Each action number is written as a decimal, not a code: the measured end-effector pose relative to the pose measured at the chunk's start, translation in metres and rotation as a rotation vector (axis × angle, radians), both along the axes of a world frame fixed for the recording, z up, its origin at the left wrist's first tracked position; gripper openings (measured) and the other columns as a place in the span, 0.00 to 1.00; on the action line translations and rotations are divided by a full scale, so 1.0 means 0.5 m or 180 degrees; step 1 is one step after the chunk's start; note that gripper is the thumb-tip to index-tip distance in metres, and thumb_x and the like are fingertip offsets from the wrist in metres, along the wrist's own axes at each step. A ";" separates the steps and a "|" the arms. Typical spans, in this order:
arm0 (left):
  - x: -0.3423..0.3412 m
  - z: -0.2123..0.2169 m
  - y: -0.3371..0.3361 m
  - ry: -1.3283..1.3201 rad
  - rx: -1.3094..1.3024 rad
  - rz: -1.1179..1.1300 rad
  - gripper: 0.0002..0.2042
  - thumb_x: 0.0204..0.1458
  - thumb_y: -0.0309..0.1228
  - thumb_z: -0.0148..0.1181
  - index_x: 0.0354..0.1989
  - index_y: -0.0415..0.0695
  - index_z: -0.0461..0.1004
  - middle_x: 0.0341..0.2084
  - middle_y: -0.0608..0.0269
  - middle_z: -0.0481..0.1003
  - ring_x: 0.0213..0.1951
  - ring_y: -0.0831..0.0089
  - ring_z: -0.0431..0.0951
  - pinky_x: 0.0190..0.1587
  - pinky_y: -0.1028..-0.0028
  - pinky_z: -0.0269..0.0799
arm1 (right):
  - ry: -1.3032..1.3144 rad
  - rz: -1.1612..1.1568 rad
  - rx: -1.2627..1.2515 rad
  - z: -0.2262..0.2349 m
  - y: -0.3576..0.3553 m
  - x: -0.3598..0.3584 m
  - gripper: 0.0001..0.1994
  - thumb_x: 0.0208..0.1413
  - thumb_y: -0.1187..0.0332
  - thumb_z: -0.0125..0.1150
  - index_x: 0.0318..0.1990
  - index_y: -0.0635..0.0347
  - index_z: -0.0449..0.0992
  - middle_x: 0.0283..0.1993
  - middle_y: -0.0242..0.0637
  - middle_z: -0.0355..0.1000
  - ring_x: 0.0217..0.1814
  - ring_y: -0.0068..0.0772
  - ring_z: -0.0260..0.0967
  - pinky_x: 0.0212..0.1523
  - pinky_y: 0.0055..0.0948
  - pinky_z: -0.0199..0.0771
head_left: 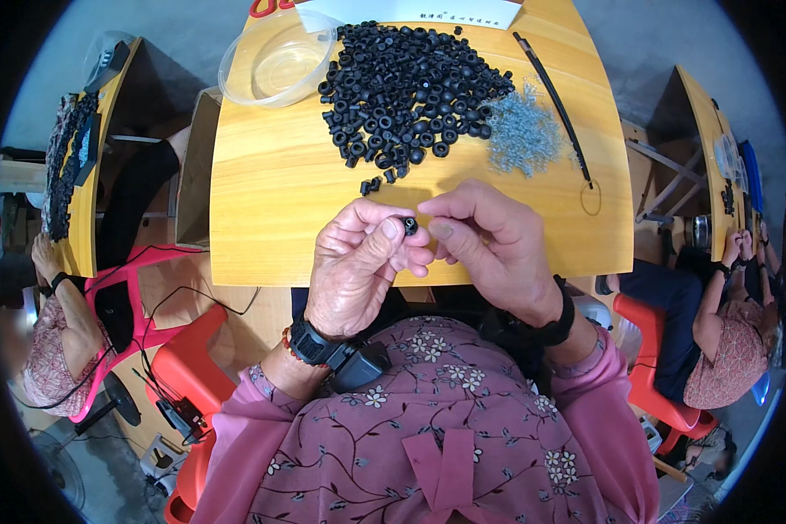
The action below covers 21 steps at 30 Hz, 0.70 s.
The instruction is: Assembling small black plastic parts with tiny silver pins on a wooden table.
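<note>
Cylinder (410,225), just one, short and black with a grey ring on its face, is sitting pinched between thumb and fingers of the left hand (355,262). The right hand (495,244) is hovering beside it, fingertips nearly meeting, contents impossible to tell. Black pieces (406,92), too many to count, are lying beyond on one table (271,192), near one clear bowl (238,74) and one white card (410,12) bearing dark characters.

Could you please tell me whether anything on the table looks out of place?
Only slightly: a few small black pieces lie just apart from the large pile, near the left hand; otherwise nothing stands out.
</note>
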<state>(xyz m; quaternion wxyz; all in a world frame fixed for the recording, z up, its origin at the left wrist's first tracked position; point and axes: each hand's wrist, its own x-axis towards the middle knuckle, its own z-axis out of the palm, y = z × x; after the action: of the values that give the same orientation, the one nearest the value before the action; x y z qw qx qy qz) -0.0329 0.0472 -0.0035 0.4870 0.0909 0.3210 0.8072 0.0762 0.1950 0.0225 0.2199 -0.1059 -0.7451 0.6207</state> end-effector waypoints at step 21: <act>-0.078 0.014 -0.038 0.0908 -0.0133 0.1282 0.11 0.66 0.33 0.54 0.48 0.39 0.73 0.34 0.58 0.76 0.33 0.72 0.76 0.39 0.72 0.75 | -0.0212 -0.0052 0.2079 0.016 0.021 -0.064 0.07 0.58 0.74 0.60 0.43 0.63 0.77 0.34 0.42 0.69 0.31 0.45 0.71 0.30 0.38 0.71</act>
<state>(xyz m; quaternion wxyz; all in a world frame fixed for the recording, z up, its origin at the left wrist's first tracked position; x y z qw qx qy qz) -0.0719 0.0283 0.0035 0.2679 0.1280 0.4147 0.8601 0.0440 0.2054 0.0307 0.2228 -0.0560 -0.9107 0.3433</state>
